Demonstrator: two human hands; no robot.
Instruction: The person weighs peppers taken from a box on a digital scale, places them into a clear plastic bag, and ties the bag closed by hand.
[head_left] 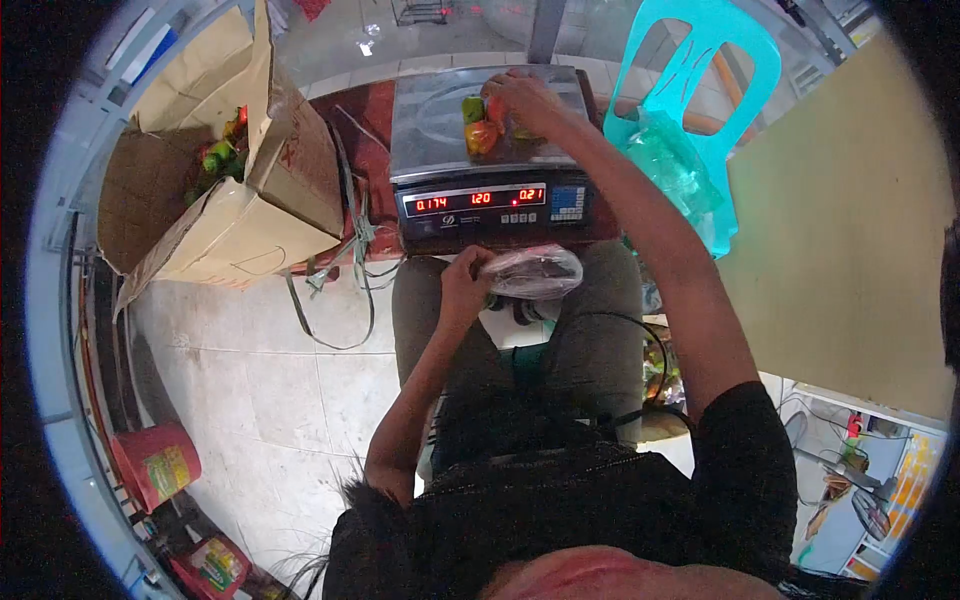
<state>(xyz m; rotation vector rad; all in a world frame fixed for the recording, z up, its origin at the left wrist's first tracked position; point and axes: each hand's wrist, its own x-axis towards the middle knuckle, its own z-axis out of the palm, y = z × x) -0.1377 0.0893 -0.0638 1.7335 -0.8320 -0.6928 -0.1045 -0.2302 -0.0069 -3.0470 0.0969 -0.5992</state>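
Note:
My left hand pinches the edge of a clear plastic bag, which is held over my lap just in front of a digital scale. On the scale's metal pan lie several small peppers, among them a green pepper and an orange pepper. Over the pan, my right hand has its fingers curled down on a red pepper. Part of that pepper and the fingertips are hidden. The red display reads 0.174, 1.20 and 0.21.
Left of the scale stands an open cardboard box with red and green peppers inside. A turquoise plastic chair holding green plastic bags is at the right, beside a wooden panel. Loose straps hang near the box.

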